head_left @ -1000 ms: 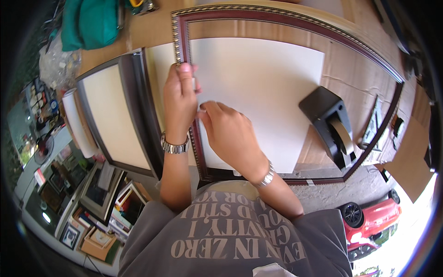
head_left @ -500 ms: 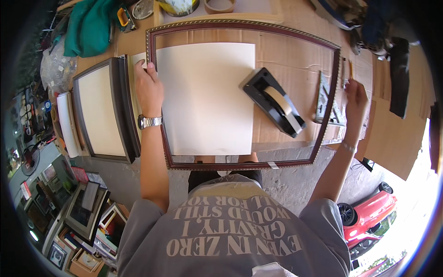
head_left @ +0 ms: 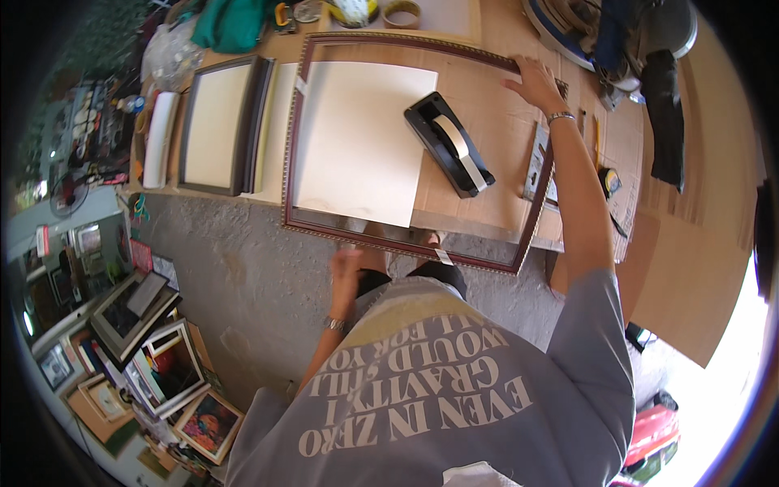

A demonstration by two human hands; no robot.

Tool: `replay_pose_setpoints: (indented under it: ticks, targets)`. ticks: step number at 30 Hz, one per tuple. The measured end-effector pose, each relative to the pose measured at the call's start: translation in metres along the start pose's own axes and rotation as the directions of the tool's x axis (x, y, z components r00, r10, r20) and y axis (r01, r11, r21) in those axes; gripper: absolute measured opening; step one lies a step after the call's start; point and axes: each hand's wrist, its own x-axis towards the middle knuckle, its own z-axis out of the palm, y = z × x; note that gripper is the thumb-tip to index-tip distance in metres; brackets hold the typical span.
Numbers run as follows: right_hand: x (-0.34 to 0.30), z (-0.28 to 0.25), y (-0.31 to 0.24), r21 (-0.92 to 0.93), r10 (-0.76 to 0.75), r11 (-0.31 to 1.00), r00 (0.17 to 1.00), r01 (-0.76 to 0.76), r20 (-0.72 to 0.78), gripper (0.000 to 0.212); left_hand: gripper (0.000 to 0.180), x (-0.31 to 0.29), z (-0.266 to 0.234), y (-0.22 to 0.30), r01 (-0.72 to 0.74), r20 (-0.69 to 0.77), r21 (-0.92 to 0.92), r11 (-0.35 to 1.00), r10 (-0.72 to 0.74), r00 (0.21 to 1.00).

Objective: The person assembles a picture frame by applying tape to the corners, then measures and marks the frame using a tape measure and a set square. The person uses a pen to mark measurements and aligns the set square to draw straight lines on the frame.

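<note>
A dark red picture frame (head_left: 294, 174) with a gold beaded edge lies across the worktable, its near side jutting past the table edge. My right hand (head_left: 537, 85) rests at its far right corner, fingers stretched over the rail and thumb apart. Low in front of the frame's near side is my left hand (head_left: 345, 276), smeared by motion and off the frame; its fingers are unclear. Inside the frame's outline are a cream board (head_left: 357, 138) and a black tape dispenser (head_left: 434, 130) with a pale roll. A metal square (head_left: 535, 166) lies partly under the right rail.
Dark frames (head_left: 253, 130) and a white roll (head_left: 160, 142) lie to the left. A pencil (head_left: 597, 138) and a tape measure (head_left: 608, 180) are at the right. Green cloth (head_left: 227, 24) and tape rolls (head_left: 401, 13) sit at the back. More frames (head_left: 166, 369) stand at lower left.
My left hand has let go of the frame's left rail and dropped toward my body. My right hand has moved from beside the pencil to the frame's far right corner. The view has turned.
</note>
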Motion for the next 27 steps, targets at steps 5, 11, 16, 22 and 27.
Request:
replay_pose_setpoints:
  ticks: [5, 11, 16, 22, 27]
  targets:
    - [0.006, -0.007, 0.002, 0.093, 0.036, 0.995, 0.999, -0.035, -0.017, 0.046, 0.048, -0.008, 0.039, -0.004, 0.094, 0.279, -0.338, 0.937, 0.004, 0.96]
    - [-0.058, -0.079, -0.004, 0.221, 0.082, 0.975, 0.968, -0.028, -0.237, 0.039, 0.058, -0.032, 0.006, 0.027, -0.232, 0.14, -0.303, 0.924, 0.284, 0.949]
    - [-0.183, -0.111, -0.008, 0.335, 0.399, 0.878, 0.909, -0.341, -0.122, 0.041, 0.062, 0.029, -0.028, 0.104, -0.547, 0.058, -0.086, 0.833, 0.552, 0.832]
    - [-0.383, -0.027, -0.096, 0.397, 0.681, 0.71, 0.71, -0.582, -0.18, 0.039, 0.049, 0.1, -0.027, 0.122, -0.749, 0.237, 0.076, 0.658, 0.718, 0.655]
    - [-0.444, 0.041, -0.139, 0.64, 0.812, 0.481, 0.58, -0.599, -0.066, 0.038, 0.056, 0.148, -0.008, 0.106, -0.769, 0.349, 0.285, 0.573, 0.685, 0.64]
